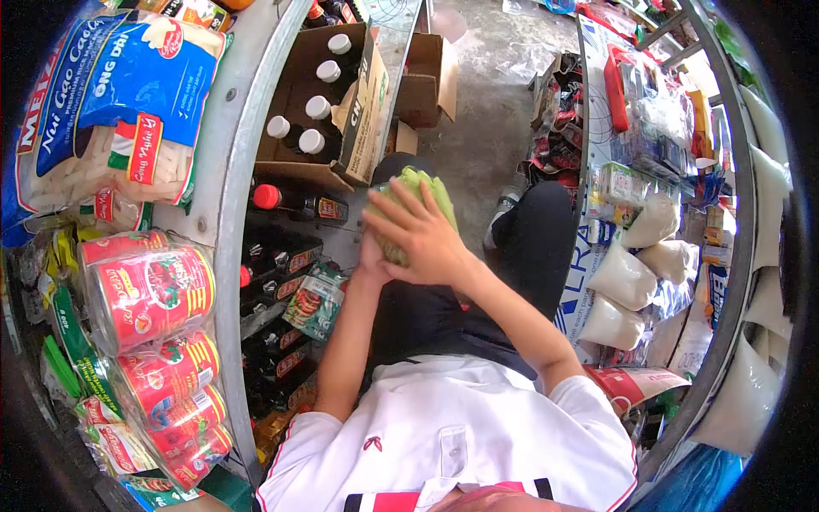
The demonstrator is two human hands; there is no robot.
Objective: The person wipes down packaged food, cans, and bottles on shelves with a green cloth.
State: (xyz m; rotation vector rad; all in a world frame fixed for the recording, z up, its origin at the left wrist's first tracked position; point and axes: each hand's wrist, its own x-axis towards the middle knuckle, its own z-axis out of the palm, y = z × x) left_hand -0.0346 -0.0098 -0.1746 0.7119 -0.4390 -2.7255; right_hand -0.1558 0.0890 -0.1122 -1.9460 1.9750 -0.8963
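Note:
Between my two hands, over my lap, is a pale green, lumpy, ridged vegetable (437, 198); its exact kind does not show. My right hand (415, 232) lies across its top and near side, the fingers spread and pressed against it. On the other side my left hand (370, 254) cups it from below, mostly hidden behind the right hand and the vegetable. The wrists come close together at the near end. Just left of my hands lie a dark bottle with a red cap (268, 197) and a green printed packet (315, 300).
A cardboard box (365, 119) of white-capped bottles stands ahead on the left. Red-labelled cans in plastic (153, 294) and a blue noodle bag (136, 77) fill the left shelf. White-filled bags (623, 275) line the right shelf. Concrete floor (490, 119) runs between.

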